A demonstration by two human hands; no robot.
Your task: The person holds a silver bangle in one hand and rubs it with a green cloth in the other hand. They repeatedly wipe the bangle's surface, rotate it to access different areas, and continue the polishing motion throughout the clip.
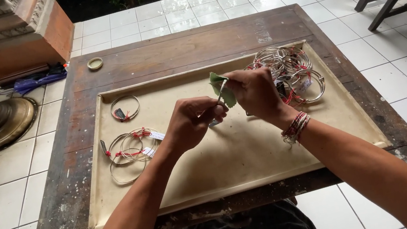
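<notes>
My left hand point(191, 123) grips one end of a thin silver bangle point(221, 96) over the middle of a beige padded tray point(251, 168). My right hand point(255, 94) pinches a small green cloth point(221, 89) around the bangle's upper part. Red and white string bracelets circle my right wrist. Both hands hover just above the tray, close together.
A pile of silver bangles with red ties point(294, 69) lies at the tray's right back. Several more bangles point(132, 148) lie at the left, one alone point(125, 108) behind them. The tray rests on a worn wooden table point(67, 183). A small round lid point(95, 63) sits at the table's back left.
</notes>
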